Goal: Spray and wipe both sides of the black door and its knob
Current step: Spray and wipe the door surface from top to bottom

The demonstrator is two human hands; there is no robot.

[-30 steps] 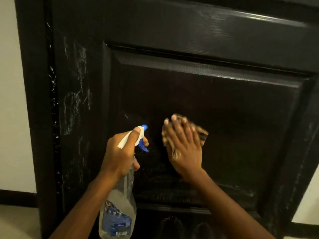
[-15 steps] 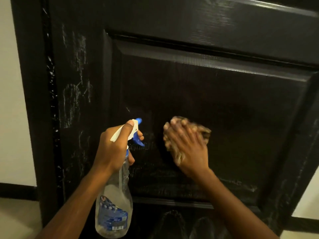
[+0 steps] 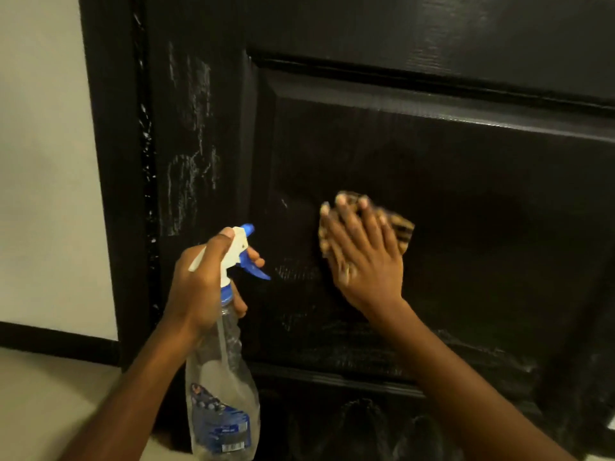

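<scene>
The black door fills most of the view, with a raised panel and whitish streaks on its left stile. My right hand presses a brown striped cloth flat against the panel with straight fingers. My left hand grips the neck of a clear spray bottle with a white and blue trigger head, its nozzle pointing at the door left of the cloth. No knob is in sight.
The black door frame runs down the left side beside a pale wall with a black skirting strip. A pale floor lies at the lower left. Wet smears show on the lower panel.
The right hand with the cloth has slid slightly up and left on the panel between frames. The left hand keeps the bottle in about the same pose.
</scene>
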